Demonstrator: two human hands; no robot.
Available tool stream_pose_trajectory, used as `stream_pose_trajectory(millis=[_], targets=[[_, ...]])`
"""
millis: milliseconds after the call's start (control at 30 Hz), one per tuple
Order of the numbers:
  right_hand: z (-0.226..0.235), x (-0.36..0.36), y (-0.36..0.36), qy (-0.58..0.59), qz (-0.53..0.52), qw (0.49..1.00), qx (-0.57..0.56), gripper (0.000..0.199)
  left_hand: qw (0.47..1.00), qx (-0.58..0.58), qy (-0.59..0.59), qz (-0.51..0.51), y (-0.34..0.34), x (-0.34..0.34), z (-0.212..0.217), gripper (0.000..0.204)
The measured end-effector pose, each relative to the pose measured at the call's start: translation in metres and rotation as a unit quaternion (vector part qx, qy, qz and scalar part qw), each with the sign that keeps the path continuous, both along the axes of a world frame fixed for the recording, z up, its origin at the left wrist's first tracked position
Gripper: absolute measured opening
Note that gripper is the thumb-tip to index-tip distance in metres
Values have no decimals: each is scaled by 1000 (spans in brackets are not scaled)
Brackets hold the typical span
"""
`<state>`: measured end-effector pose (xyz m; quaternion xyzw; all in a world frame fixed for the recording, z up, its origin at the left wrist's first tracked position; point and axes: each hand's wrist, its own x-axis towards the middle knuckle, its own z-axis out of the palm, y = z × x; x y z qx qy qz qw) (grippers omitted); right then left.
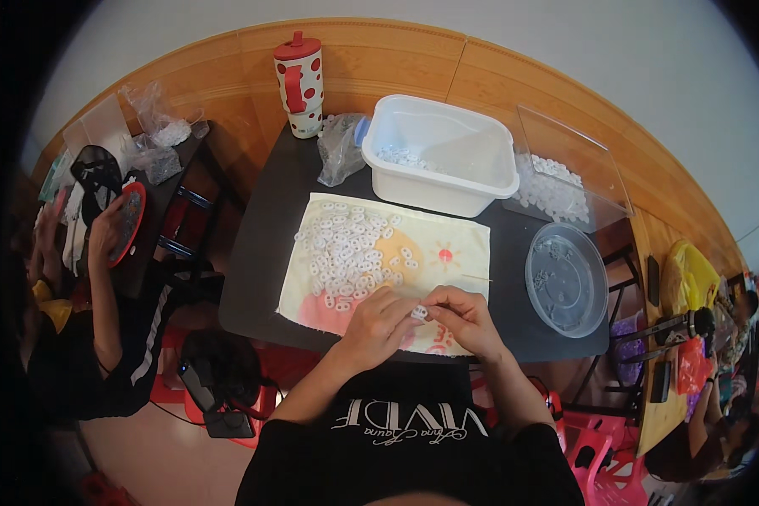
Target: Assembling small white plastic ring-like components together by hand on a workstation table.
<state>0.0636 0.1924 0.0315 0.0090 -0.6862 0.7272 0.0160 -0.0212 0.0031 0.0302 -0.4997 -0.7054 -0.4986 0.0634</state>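
My left hand [378,327] and my right hand [462,319] meet at the near edge of a pale printed cloth [447,244] on a dark table [261,253]. Between their fingertips they pinch one small white plastic piece [419,313]. A heap of several similar white pieces [346,249] lies on the cloth just beyond my left hand. A thin needle-like stick [476,277] rests on the cloth beyond my right hand.
A white plastic tub [489,169] stands behind the cloth, a clear box of white pieces [557,185] to its right, a round clear lid [565,278] at the table's right. A red-dotted tumbler [300,84] and a plastic bag [339,148] stand at the back. Another person [84,320] sits to the left.
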Motion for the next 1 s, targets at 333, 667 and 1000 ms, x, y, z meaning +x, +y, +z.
stream_pose_trajectory(millis=[333,667,1000], targets=[[4,1,-1,-7,21,999,-41,18,1000,9,-8,9,-3,2,-3,28],[9,5,-6,37,23,999,1,19,996,63,-48,36,-2,7,0,25],[7,4,-12,-8,-31,995,-95,14,982,75,-171,3,-1,13,3,32]])
